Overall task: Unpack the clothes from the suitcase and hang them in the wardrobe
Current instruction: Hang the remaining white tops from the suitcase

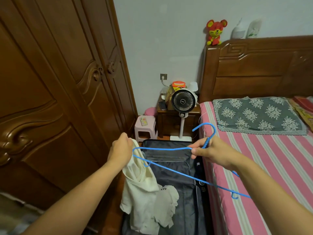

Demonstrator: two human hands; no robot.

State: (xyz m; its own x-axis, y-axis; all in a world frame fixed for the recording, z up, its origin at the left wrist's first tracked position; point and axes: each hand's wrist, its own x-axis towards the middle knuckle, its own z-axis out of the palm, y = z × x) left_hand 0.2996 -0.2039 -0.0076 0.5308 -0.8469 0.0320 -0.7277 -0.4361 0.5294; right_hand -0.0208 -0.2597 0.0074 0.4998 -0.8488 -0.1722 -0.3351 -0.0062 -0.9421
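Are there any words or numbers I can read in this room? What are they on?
Fan: small white mark on the hub, too blurred to read.
White garment: tiny dark print near the hem, too small to read.
Yellow box on the nightstand: printing, unreadable.
Nothing else carries text.

Very little lettering is showing. The black hub at the centre of the standing fan [183, 101] is carrying a small pale mark, too blurred to read. To the lower left of the fan, the cream garment [144, 192] is showing a few dark printed characters on a fold near its white ruffled part; they are too small to make out. The phone case on the pink stool [145, 122], left of the fan, is bearing coloured marks that cannot be read.
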